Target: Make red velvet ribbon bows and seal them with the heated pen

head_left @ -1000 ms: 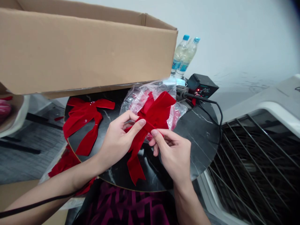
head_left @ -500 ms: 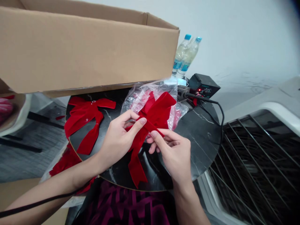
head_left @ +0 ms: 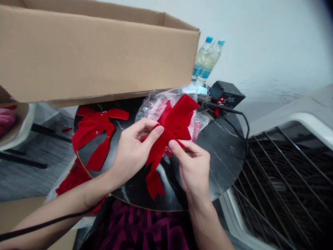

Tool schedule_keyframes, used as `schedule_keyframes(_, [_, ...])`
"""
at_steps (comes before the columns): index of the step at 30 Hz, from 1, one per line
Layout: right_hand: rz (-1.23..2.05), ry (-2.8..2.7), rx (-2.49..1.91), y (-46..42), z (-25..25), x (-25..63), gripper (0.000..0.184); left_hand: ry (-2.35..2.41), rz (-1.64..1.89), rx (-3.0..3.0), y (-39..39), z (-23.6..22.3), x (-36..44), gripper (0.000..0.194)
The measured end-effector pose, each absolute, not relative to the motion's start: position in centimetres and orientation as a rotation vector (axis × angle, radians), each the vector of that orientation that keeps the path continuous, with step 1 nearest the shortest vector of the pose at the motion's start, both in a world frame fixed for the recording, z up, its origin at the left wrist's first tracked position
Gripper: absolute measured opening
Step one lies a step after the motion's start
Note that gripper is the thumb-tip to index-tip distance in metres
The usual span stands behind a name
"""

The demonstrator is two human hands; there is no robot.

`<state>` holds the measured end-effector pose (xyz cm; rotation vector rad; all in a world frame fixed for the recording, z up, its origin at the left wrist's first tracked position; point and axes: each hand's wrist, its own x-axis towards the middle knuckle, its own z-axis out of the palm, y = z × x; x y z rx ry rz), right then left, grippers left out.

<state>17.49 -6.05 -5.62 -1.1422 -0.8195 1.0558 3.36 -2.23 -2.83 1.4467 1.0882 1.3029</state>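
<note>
Between my two hands is a red velvet ribbon bow [head_left: 179, 119], held over the round black marbled table [head_left: 223, 166]. My left hand [head_left: 137, 146] pinches the bow near its middle, thumb on top. A narrow red strip across the bow's middle is gripped by my right hand [head_left: 192, 159] between thumb and fingers. One ribbon tail hangs down toward the table's near edge. Behind the bow lies a clear plastic bag [head_left: 145, 107] with red pieces in it. Several red velvet bows or ribbon pieces [head_left: 96, 128] rest on the table's left side.
A large open cardboard box [head_left: 104, 55] stands at the back left. Behind the table are two bottles [head_left: 208, 62] and a black control box [head_left: 226, 95] with a lit red light and a cable. A white-framed appliance with a dark grille [head_left: 283, 180] is at right.
Both hands and the bow have risen slightly, away from me. The narrow strip lies flatter across the bow's middle, and my right fingers have closed in around its end.
</note>
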Motion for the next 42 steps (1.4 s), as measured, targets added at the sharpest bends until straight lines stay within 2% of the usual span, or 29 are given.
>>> schedule_keyframes(9, [1.249,-0.59,-0.992,-5.5,-5.5,17.1,0.016,1.135,1.3,1.372,-2.5,-2.5,3.4,0.018])
schedule_keyframes(18, [1.205,-0.65,-1.032,-5.6,-5.3,17.5,0.022,1.005,1.261,1.102,-2.1,-2.7,3.4,0.016])
schedule_keyframes(28, [1.184,-0.731,-1.046,-5.6,-5.0,18.7,0.024,0.822,0.908,0.666,-0.7,-2.6,2.9,0.016])
schedule_keyframes(36, [1.302,-0.802,-0.974,-5.7,-5.2,19.4,0.026,0.68,0.701,0.727,0.5,-3.2,1.9,0.03])
schedule_keyframes(42, [1.091,-1.021,-1.085,-5.5,-5.2,20.1,0.021,0.786,0.718,0.845,0.4,-3.5,1.8,0.021])
